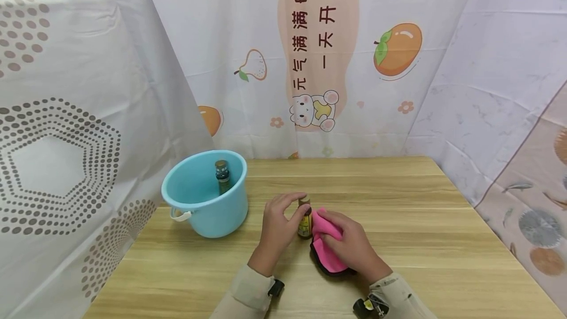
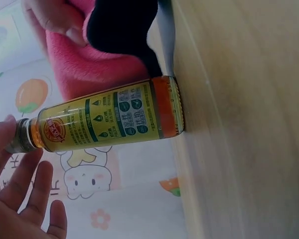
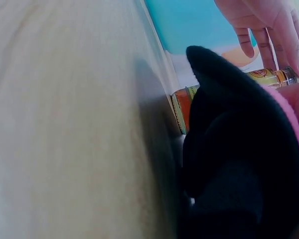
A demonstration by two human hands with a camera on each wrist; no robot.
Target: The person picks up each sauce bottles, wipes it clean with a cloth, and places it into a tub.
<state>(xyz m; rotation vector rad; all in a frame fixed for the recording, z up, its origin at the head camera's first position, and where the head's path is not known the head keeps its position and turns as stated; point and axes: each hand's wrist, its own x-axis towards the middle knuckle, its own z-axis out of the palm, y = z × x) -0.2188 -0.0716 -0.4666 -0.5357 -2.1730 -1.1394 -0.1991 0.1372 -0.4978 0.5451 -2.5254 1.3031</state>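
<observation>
A small glass bottle (image 1: 304, 224) with a yellow label and a metal cap stands upright on the wooden table. My left hand (image 1: 280, 220) pinches it by the cap between thumb and forefinger; the other fingers stay off the glass in the left wrist view. In my right hand (image 1: 349, 241) is a bunched cloth (image 1: 330, 257), fuzzy pink on one side and black on the other. The cloth lies right at the bottle's right side, its black edge hanging down to the table. In the right wrist view, the black side (image 3: 234, 134) hides much of the bottle.
A light blue bucket (image 1: 226, 213) with a white handle grip stands at the left of the table (image 1: 398, 196). Inside leans a dark bottle (image 1: 223, 176) with a brownish cap. Printed curtains (image 1: 354, 63) hang behind the table and at both sides.
</observation>
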